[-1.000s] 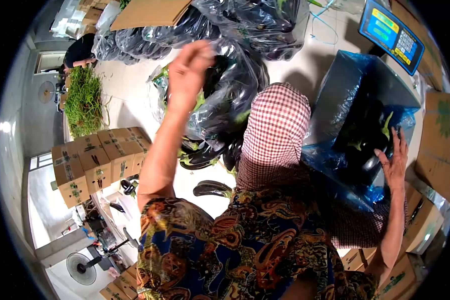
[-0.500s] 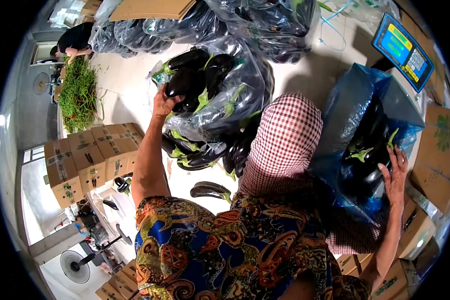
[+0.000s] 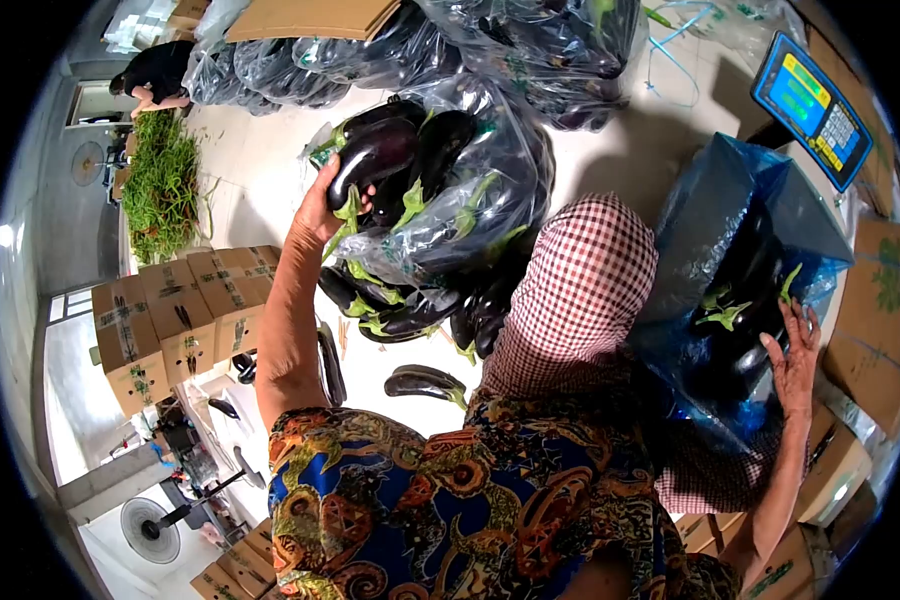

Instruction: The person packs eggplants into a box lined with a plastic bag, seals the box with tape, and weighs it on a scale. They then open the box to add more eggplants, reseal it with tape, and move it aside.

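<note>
My left hand grips a dark purple eggplant near its green cap, which points down toward me. The eggplant lies over others in a clear plastic bag on the floor. On the right, my right hand has its fingers stretched out and rests against eggplants inside a blue plastic liner bag. Its fingertips are beside a green stem. Loose eggplants lie in front of the clear bag, and a single eggplant lies nearer to me.
My checked trouser knee stands between the two bags. A digital scale display is at the upper right. Cartons stand at the left, near a green pepper heap and another person. Filled bags line the back.
My left hand has closed around an eggplant, whose green cap now shows toward me. My right hand stays on the eggplants in the blue bag. The view has shifted slightly.
</note>
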The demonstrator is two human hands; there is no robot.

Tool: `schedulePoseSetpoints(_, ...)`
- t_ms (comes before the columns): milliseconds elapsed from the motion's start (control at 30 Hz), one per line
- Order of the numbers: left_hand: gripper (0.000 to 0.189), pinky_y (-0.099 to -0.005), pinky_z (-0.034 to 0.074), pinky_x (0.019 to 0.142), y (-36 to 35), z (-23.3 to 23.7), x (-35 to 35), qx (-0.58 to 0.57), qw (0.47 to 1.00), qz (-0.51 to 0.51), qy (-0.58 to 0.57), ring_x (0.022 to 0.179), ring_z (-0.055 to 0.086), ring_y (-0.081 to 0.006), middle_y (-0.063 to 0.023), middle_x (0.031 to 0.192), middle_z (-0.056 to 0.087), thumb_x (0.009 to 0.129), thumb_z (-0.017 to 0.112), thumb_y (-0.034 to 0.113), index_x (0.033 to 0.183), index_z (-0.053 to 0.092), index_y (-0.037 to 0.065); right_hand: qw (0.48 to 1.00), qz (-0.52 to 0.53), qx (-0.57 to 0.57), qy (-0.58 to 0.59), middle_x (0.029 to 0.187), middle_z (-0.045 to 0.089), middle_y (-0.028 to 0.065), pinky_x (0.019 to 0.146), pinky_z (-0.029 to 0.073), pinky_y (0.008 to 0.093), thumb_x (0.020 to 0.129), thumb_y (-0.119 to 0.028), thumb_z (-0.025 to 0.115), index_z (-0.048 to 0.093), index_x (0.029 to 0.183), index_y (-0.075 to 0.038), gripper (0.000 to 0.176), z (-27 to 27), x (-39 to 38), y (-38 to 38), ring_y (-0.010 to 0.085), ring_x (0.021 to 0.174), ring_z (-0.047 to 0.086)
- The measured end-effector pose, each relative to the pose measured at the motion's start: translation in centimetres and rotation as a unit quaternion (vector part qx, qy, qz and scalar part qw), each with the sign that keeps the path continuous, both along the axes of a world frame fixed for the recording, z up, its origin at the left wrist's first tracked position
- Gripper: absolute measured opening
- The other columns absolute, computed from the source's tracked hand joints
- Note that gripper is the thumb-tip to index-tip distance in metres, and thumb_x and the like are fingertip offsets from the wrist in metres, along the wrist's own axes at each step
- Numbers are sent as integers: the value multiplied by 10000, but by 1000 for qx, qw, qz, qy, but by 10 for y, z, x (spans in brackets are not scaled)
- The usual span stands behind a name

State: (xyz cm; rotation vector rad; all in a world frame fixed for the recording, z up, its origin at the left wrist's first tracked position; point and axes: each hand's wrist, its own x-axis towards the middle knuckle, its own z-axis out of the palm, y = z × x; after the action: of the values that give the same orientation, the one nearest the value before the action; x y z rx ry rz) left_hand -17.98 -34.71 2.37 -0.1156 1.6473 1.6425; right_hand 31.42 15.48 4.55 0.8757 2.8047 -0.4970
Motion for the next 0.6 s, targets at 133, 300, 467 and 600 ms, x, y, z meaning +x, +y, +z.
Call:
schedulePoseSetpoints(133, 575, -356, 535, 679, 7, -11, 14, 1, 1000, -4, -18, 722, 632, -206, -115, 891, 664, 900, 565, 511, 1220, 533, 35, 1000, 12, 5, 15, 1434, 415, 107, 1113, 283, 419, 886, -246, 646, 502, 1357, -144, 503, -1, 3, 2, 293, 1363, 287)
schedulePoseSetpoints(300, 669, -294, 385, 989, 14, -6, 33, -90, 981, 10, 173, 1119, 527, -187, -114, 1233, 573, 832, 702, 324, 1353, 446, -10, 1000, 14, 9, 7, 1432, 419, 110, 1103, 291, 431, 888, -254, 644, 498, 1361, -146, 507, 1, 1, 0, 300, 1367, 280)
schedulePoseSetpoints(467, 755, -314, 456, 909, -1, -12, 21, -252, 879, -26, 403, 1032, 589, -239, -142, 1186, 594, 755, 783, 204, 1380, 406, 8, 1000, 4, 0, 4, 1426, 423, 110, 1099, 308, 446, 888, -298, 640, 501, 1358, -151, 512, 2, -2, -2, 303, 1372, 270)
schedulePoseSetpoints(600, 786, -364, 462, 876, -10, -28, 22, -401, 724, -95, 552, 1000, 576, -288, -161, 1115, 587, 738, 781, 252, 1409, 402, 100, 1000, 2, -1, 6, 1424, 421, 111, 1094, 327, 450, 888, -332, 633, 502, 1358, -156, 519, 0, -1, 0, 302, 1373, 266)
